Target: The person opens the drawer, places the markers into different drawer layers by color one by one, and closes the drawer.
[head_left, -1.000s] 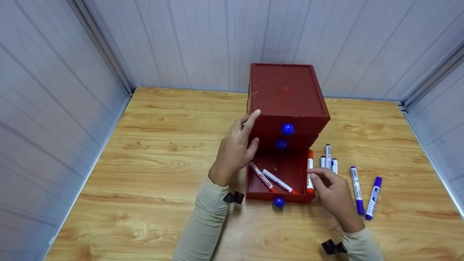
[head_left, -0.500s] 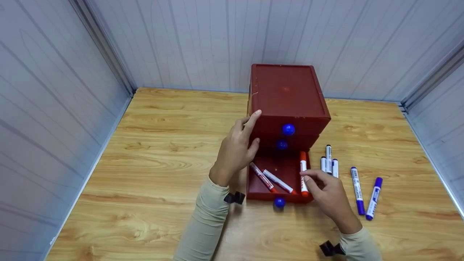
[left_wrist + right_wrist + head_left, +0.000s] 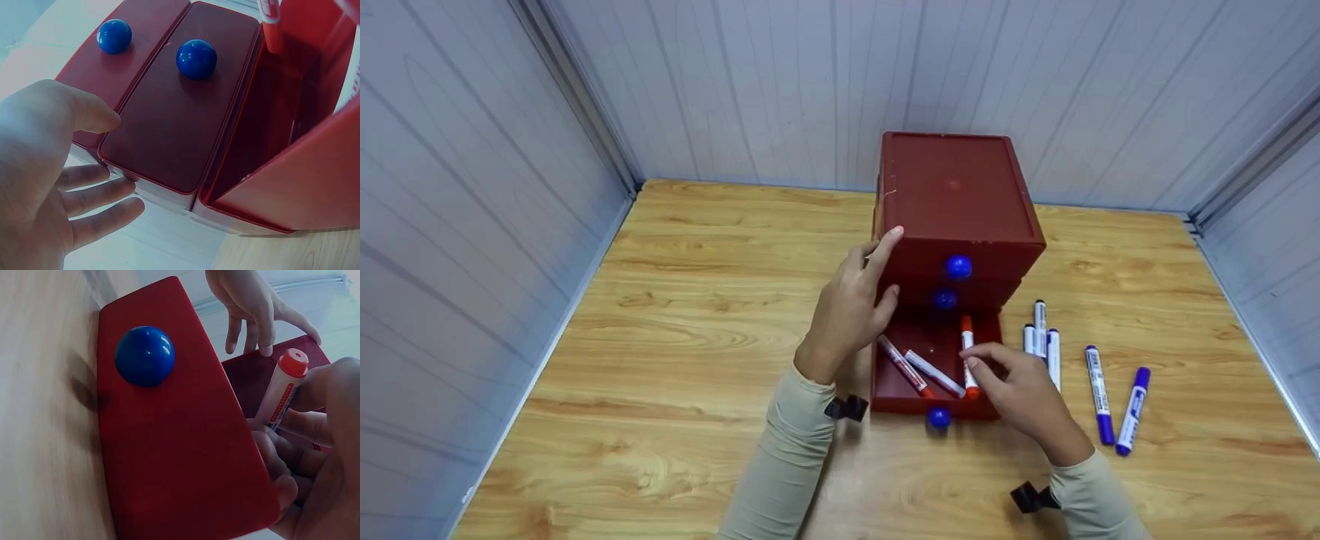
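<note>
Right hand (image 3: 1020, 390) pinches a red-capped white marker (image 3: 967, 356) over the open bottom drawer (image 3: 900, 390) of the red plastic drawer cabinet (image 3: 956, 195). The head view shows two more red markers (image 3: 919, 367) inside (the right wrist view hides them). Left hand (image 3: 851, 307), fingers straight, rests against the cabinet's side; blue-capped markers (image 3: 1099, 390) lie on the wooden worktop (image 3: 675, 315).

Right hand (image 3: 1020, 390) hides the red marker's (image 3: 967, 352) lower barrel.
</note>
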Demonstrator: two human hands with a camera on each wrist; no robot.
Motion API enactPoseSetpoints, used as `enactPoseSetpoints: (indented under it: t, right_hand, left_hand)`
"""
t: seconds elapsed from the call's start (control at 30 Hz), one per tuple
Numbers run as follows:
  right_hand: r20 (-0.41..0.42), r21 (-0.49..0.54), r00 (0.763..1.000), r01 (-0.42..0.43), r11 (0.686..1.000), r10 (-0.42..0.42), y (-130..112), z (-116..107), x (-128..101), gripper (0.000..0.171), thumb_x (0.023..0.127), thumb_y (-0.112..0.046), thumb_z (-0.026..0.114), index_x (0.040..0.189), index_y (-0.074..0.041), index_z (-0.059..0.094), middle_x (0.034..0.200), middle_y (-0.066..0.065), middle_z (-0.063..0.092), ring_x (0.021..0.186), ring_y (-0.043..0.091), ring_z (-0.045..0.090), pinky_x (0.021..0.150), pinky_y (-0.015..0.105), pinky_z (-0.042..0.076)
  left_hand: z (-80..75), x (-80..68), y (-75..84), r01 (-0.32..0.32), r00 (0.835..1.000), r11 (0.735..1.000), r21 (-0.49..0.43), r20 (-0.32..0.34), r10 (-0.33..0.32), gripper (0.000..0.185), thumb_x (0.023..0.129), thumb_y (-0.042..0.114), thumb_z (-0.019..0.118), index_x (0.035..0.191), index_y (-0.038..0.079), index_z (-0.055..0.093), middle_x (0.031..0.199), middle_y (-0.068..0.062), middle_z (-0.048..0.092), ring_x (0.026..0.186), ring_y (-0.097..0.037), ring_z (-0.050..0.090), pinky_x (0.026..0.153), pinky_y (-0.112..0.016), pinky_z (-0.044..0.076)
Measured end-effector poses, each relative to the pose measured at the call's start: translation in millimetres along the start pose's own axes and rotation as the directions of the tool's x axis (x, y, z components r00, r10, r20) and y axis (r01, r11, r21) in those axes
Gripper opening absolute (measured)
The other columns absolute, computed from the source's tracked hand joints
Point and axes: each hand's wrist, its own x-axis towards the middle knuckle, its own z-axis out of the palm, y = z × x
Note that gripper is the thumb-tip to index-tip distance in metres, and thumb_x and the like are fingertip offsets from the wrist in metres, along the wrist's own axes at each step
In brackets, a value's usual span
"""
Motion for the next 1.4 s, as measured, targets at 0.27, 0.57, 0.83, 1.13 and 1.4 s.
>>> enactPoseSetpoints:
  t: [0.27,0.57,0.83,1.13,1.4]
  right_hand:
    - [-0.022,-0.172,0.998,0.047,0.984,-0.051,-1,6,11,0.018,0.095,-0.015,0.067,0.107,-0.007,0.077,0.094,-0.002,0.073,0.074,0.013,0.06,0.071,0.037,0.05]
    - [-0.006,-0.287,0.998,0.058,0.956,-0.062,-2,13,16,0.022,0.096,-0.022,0.065,0.109,-0.008,0.077,0.102,0.005,0.074,0.085,0.02,0.065,0.076,0.045,0.053]
    - [0.024,-0.3,1.0,0.024,0.954,-0.018,-3,14,20,0.025,0.098,-0.025,0.064,0.112,-0.01,0.076,0.109,0.007,0.073,0.092,0.023,0.067,0.079,0.047,0.053]
    - [0.072,-0.403,0.996,0.076,0.912,-0.051,-5,19,25,0.033,0.097,-0.029,0.063,0.117,-0.004,0.073,0.099,0.007,0.07,0.082,0.022,0.065,0.073,0.045,0.053]
    - [0.104,-0.427,0.993,0.09,0.9,-0.05,-3,21,24,0.045,0.097,-0.037,0.063,0.124,-0.001,0.069,0.101,0.008,0.069,0.082,0.022,0.065,0.074,0.045,0.054]
  left_hand:
    - [0.9,1.0,0.2,-0.007,1.0,1.0,0.0,-0.009,0.007,0.079,0.09,0.014,0.066,0.158,0.028,0.028,0.131,-0.015,0.056,0.1,-0.027,0.061,0.066,-0.039,0.055]
    - [0.6,0.6,-1.3,-0.019,1.0,1.0,0.007,-0.017,0.019,0.079,0.09,0.013,0.066,0.158,0.027,0.028,0.13,-0.014,0.056,0.104,-0.026,0.061,0.07,-0.039,0.056]
    - [0.8,0.4,-0.7,-0.008,1.0,1.0,0.01,-0.018,0.008,0.078,0.09,0.014,0.066,0.157,0.027,0.029,0.129,-0.014,0.056,0.104,-0.026,0.061,0.073,-0.041,0.057]
    - [0.7,0.8,0.9,-0.012,1.0,1.0,0.004,-0.02,0.012,0.078,0.09,0.014,0.066,0.158,0.027,0.029,0.129,-0.015,0.056,0.104,-0.027,0.061,0.073,-0.041,0.056]
    - [0.5,0.1,-0.2,-0.021,0.999,1.0,0.003,-0.026,0.021,0.078,0.09,0.013,0.066,0.157,0.027,0.028,0.13,-0.015,0.056,0.096,-0.027,0.061,0.063,-0.037,0.055]
